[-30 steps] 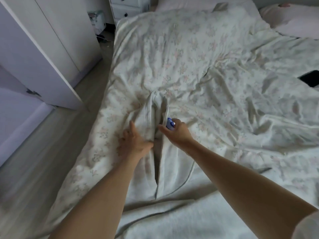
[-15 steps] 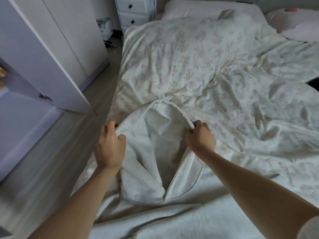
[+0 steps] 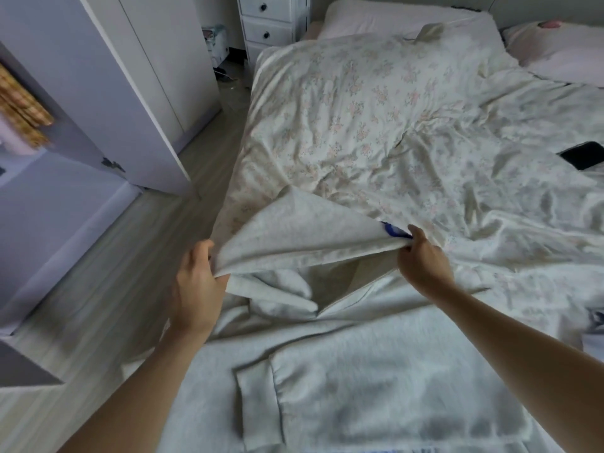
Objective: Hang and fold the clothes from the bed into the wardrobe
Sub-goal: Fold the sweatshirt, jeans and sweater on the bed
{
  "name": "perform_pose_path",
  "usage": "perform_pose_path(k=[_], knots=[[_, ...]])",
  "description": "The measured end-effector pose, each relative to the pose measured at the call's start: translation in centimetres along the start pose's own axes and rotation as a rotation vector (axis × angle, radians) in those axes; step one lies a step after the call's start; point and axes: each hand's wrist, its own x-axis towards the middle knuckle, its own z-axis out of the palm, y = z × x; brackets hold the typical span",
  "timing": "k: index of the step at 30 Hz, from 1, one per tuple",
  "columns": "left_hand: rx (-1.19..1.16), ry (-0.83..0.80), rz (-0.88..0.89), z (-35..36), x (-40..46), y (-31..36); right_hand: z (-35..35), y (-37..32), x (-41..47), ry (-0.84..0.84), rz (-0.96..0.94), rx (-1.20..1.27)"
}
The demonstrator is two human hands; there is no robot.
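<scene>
**Both hands stretch a pale grey garment over the bed**

The left hand [image 3: 196,282] is closed in a pinch on the left end of a folded edge of the pale grey garment [image 3: 327,371], which lies on the near part of the bed [image 3: 376,103]. The right hand [image 3: 421,259] pinches the right end of that same edge, fingers curled over the cloth, with a small blue tag [image 3: 394,230] showing just beside its fingertips. Between the two hands the fabric is pulled into a raised, taut flap that peaks toward the far side; beneath it the cloth sags in loose folds. The rest of the garment spreads flat toward the near edge, a cuffed sleeve [image 3: 255,407] lying on top of it. A floral duvet [image 3: 376,125] covers the bed beyond. A dark phone [image 3: 581,155] rests on the duvet at the far right. To the left, the wardrobe [image 3: 98,86] stands with its door open, a checked yellow cloth [image 3: 23,112] hanging inside. A white drawer unit [image 3: 271,21] stands at the far end of the floor.
</scene>
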Motion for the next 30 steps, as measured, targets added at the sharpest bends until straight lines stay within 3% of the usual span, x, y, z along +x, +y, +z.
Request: perform_pose_path(k=[2, 4, 8, 14, 17, 20, 22, 24, 27, 30], knots=[[-0.063, 0.059, -0.035, -1.1, -2.1, 0.4, -0.5, 0.5, -2.1, -0.01, 0.04, 0.202], [-0.243, 0.111, -0.231, -1.8, -4.1, 1.0, -0.7, 1.0, -4.1, 0.011, 0.063, 0.426], [-0.789, 0.043, -0.605, -2.7, -9.0, 2.4, -1.0, 2.5, -8.8, 0.013, 0.151, 0.776], [-1.852, -0.251, -1.0, -4.0, -17.1, 2.7, 0.2, 6.0, -15.8, -0.2, 0.542, 1.533], [-2.086, -0.146, -1.216, -3.2, -19.7, 0.9, 1.4, 8.0, -18.1, -0.265, 0.688, 1.876], [-2.031, -0.258, -1.416, -3.9, -21.6, 0.1, 1.8, 10.4, -19.3, -0.223, 0.842, 1.959], [-1.755, -0.47, -1.537, -4.3, -22.1, -0.2, 1.8, 11.9, -19.5, -0.248, 0.88, 1.885], [-1.542, -0.624, -1.549, -4.4, -22.2, -0.2, 1.3, 12.5, -19.3, -0.328, 0.847, 1.674], [-1.475, -0.635, -1.499, -4.2, -22.2, -0.4, 1.3, 13.0, -19.1, -0.331, 0.858, 1.414], [-1.532, -0.595, -1.477, -3.8, -22.1, -0.4, 1.7, 13.4, -18.9, -0.345, 0.855, 1.376]])
